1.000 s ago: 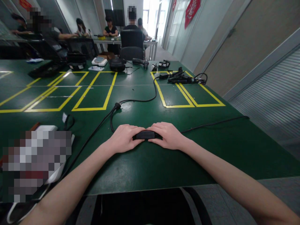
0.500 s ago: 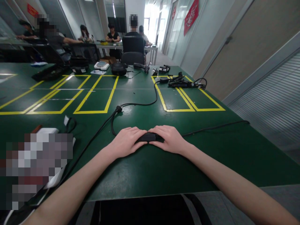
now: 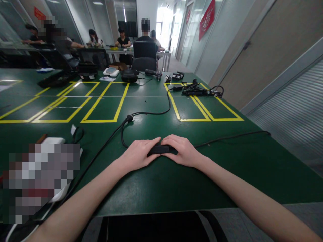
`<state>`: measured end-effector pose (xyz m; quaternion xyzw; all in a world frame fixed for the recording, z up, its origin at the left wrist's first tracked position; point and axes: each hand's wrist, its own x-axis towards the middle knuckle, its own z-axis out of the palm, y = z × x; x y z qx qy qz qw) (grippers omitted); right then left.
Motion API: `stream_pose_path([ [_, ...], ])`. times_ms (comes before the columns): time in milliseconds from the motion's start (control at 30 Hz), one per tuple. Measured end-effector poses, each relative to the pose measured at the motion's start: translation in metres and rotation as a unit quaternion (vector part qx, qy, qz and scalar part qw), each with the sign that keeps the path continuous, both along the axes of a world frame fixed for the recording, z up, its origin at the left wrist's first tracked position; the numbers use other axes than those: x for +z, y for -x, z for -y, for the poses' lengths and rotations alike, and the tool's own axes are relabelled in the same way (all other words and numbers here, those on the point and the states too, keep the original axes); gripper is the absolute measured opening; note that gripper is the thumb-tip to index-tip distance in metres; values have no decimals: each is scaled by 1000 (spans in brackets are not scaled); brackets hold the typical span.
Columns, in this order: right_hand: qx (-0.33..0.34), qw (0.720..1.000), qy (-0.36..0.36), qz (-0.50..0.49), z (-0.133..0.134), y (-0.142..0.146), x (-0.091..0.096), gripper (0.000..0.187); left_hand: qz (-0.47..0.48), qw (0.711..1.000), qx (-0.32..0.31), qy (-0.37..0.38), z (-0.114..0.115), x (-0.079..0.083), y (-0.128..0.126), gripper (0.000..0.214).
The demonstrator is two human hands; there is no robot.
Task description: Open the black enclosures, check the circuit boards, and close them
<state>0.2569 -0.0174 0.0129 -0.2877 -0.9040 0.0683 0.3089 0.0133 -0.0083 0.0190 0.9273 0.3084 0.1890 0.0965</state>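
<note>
A small black power adapter (image 3: pixel 158 149) lies flat on the green table (image 3: pixel 161 181), near the front edge. My left hand (image 3: pixel 137 154) covers its left end and my right hand (image 3: pixel 183 150) covers its right end, fingers curled over it from both sides. A black cable (image 3: pixel 232 136) runs from under my right hand to the table's right edge. Another black cable (image 3: pixel 126 124) loops from my left hand toward the back.
Yellow tape rectangles (image 3: pixel 106 104) mark the tabletop. Black tools and cables (image 3: pixel 199 90) lie at the back right, more devices (image 3: pixel 128 75) at the far edge. A blurred patch (image 3: pixel 40 181) sits front left. Several people (image 3: pixel 123 40) sit at a far table.
Both hands stay on the adapter; the left fingers have stretched a little further over it. The camera has tilted slightly.
</note>
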Motion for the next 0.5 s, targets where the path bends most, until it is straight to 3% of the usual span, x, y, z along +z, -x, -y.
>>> stream_pose_path([
  [200, -10, 996, -69, -59, 0, 2, -1, 26, 7, 1000, -4, 5, 1, -3, -1, 30],
  [400, 13, 994, -95, -54, 2, 4, -2, 18, 30, 999, 10, -6, 1, -1, -1, 43],
  [500, -3, 993, -94, -74, 1, 5, -4, 25, 37, 999, 3, -6, 0, -2, -1, 36],
])
